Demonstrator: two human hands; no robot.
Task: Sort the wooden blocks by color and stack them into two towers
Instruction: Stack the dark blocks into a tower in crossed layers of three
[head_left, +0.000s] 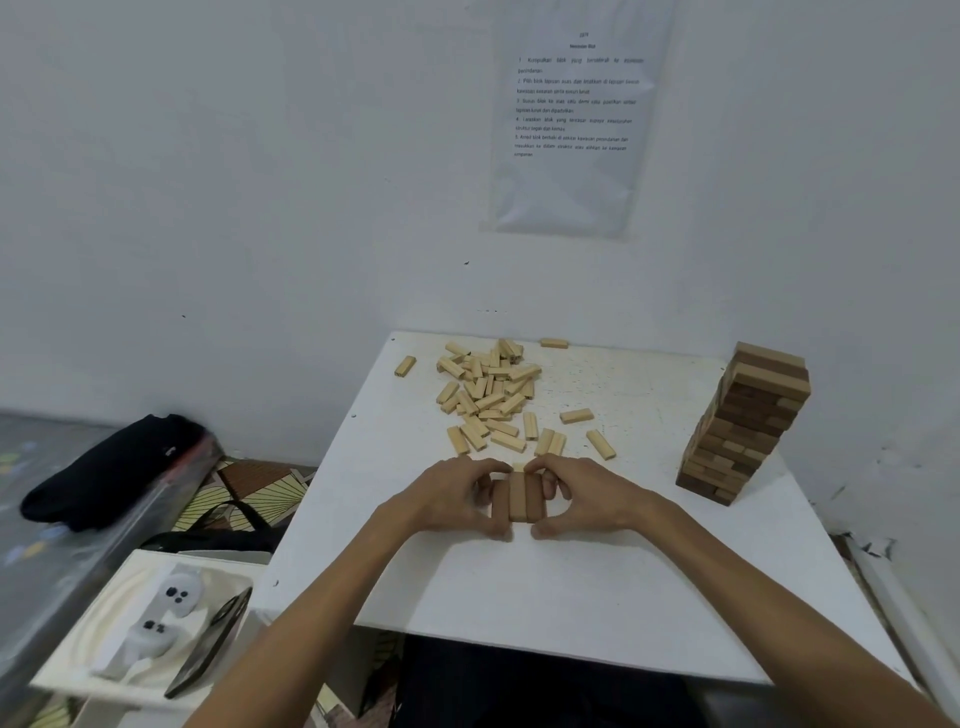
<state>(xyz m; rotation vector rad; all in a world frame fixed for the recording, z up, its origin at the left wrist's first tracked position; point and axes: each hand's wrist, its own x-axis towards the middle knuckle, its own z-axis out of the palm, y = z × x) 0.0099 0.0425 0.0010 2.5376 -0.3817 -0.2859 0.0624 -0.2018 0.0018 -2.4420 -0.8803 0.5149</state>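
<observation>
Wooden blocks (518, 499) gripped between left hand (451, 500) and right hand (589, 493); pile (488, 392) beyond, tower (748, 423) right.

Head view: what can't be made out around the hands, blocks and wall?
All in the head view:
Row of blocks: sides and ends covered by left hand and right hand; count uncertain.
Light pile: lower blocks buried under upper ones.
Dark tower: far faces turned away.
Wall sheet: print too small and blurred to read.
</observation>
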